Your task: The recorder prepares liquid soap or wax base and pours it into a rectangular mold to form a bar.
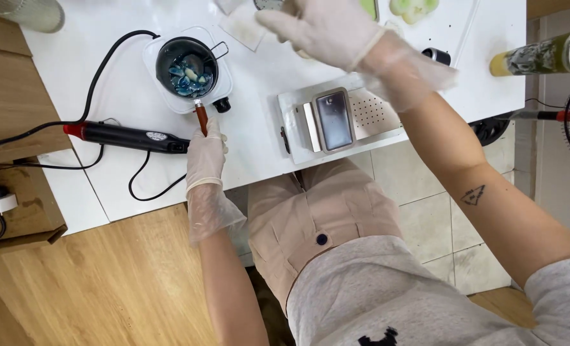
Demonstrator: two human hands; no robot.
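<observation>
Left gloved hand (206, 156) fingers clenched on red-brown handle of small dark pot (186, 66) holding blue chunks; keep level. Right gloved hand (323, 29) beyond pot, fingers released.

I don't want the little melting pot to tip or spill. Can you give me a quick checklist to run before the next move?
1. Left hand has a grip on the pot handle: ok.
2. Melting pot sits upright on the small white hot plate: ok.
3. Blue and white chunks melted: not ok, they are solid pieces.
4. Right hand clear of the pot: ok, raised over the far side of the table.
5. Black heat tool clear of the pot: ok, lying beside it.
6. Hot plate switched on: cannot tell.
</observation>
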